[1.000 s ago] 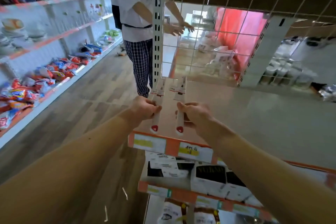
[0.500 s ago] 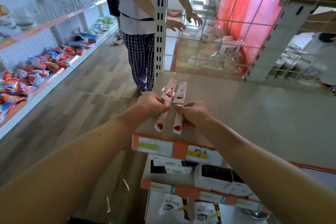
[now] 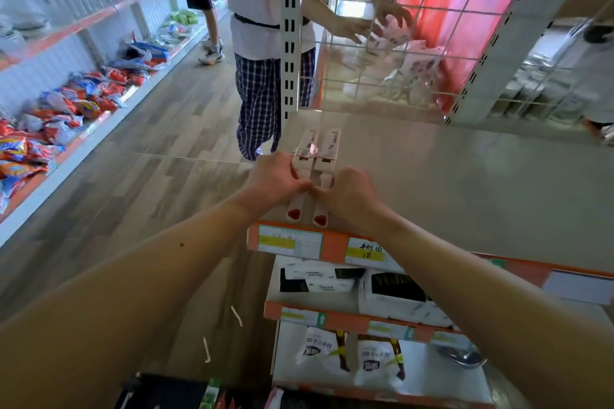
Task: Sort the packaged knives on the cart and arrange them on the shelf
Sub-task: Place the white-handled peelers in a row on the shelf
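- The left hand [image 3: 275, 178] is curled over the left knife [image 3: 303, 149] and grips its pack about midway.
- The right hand [image 3: 350, 197] is curled the same way on the right knife [image 3: 329, 148]. The two hands touch between the packs.
- Both knives lie side by side on the shelf [image 3: 465, 196]. Their red-tipped ends point toward the person, just short of the orange front edge.
- The fingertips are hidden, so each grip looks like a pinch but may be only a press.
- Under the wrists, tissue packs [image 3: 395, 292] sit on a lower level.
- Beyond the left hand, a person [image 3: 259, 100] in checked trousers stands in the aisle.
- Far left of the left arm lie snack bags [image 3: 79, 103].
- Beyond both hands, wire mesh [image 3: 432, 53] backs the shelf.
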Demonstrator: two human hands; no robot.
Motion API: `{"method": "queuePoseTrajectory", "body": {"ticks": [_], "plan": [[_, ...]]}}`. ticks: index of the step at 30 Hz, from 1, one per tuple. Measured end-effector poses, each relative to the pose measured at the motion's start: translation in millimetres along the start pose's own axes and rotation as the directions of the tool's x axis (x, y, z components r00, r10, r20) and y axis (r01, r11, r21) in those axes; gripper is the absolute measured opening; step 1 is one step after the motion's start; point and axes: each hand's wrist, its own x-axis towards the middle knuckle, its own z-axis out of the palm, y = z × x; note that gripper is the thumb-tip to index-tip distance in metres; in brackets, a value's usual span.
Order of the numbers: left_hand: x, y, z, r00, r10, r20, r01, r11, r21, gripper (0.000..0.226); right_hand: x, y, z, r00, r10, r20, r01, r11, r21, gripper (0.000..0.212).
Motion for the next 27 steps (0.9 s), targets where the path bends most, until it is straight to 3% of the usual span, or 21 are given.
{"method": "queuePoseTrajectory", "body": {"ticks": [13, 23, 27], "plan": [[-16.8, -9.0, 2.2, 0.998, 0.052, -0.032, -0.054, 0.996, -0.070, 0.026, -10.9, -4.1, -3.3, 0.998, -0.061, -0.002, 0.061, 0.998, -0.016, 0.022], [-15.7, -6.7, 6.7, 0.995, 0.047, -0.086, -0.051, 0.998, -0.037, 0.025, -12.1, -3.6, -3.4, 0.998, -0.069, 0.006, 0.069, 0.992, -0.105, 0.039], [-15.0, -7.3, 8.8, 0.993, 0.069, -0.092, -0.074, 0.996, -0.047, 0.021, -10.6, -1.4, -3.5, 0.999, -0.032, 0.004, 0.032, 0.996, -0.081, 0.026]]}}
